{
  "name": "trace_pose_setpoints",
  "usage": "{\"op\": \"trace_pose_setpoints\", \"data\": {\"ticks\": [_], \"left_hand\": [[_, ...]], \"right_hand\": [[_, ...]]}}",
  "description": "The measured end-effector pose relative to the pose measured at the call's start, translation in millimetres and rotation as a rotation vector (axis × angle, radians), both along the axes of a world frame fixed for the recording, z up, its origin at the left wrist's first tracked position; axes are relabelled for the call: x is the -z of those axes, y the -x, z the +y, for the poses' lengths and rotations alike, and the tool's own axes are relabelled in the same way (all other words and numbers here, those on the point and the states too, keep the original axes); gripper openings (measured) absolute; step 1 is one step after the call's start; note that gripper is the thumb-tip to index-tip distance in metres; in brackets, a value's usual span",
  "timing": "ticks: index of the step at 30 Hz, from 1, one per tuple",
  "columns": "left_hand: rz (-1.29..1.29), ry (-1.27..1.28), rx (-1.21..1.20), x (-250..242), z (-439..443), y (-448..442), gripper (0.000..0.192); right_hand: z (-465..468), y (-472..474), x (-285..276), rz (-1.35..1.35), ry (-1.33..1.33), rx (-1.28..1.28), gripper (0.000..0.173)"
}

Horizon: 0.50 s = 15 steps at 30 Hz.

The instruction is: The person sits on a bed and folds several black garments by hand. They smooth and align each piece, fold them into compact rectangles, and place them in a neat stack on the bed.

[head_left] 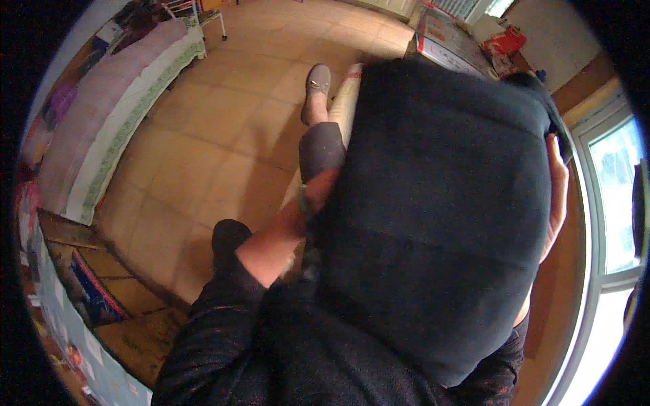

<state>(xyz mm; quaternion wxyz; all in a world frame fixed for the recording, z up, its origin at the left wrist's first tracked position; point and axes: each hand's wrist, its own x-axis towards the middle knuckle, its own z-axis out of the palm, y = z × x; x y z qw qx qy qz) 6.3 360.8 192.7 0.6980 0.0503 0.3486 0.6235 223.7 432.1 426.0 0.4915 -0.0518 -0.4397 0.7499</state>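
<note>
A large piece of black fabric (436,203) fills the middle and right of the view, raised before my body. At its right edge my right hand (557,198) grips the fabric, its fingertips partly covered by a fold. My left forearm reaches in from the lower left with a thin band at the wrist. Only the back part of my left hand (323,187) shows at the fabric's left edge. The fingers of that hand are hidden, so I cannot tell how they hold it.
A leg in dark trousers with a grey shoe (318,81) rests beside a pale, red-marked object (348,96). Left is a low piece of furniture with a pink cover (122,76). A window (614,188) lies right; a red packet (508,43) sits on a cabinet beyond the fabric.
</note>
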Motion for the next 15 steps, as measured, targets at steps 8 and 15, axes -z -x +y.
{"op": "trace_pose_setpoints", "data": {"ticks": [8, 15], "left_hand": [[0.496, -0.468, -0.342, -64.2, -61.8, 77.3, 0.039], [0.329, -0.127, -0.145, 67.7, -88.7, 85.7, 0.044]], "right_hand": [[125.7, -38.1, 116.0, -0.408, 0.284, 0.080, 0.041], [143.4, -133.7, 310.3, -1.032, 0.141, 0.500, 0.039]]}}
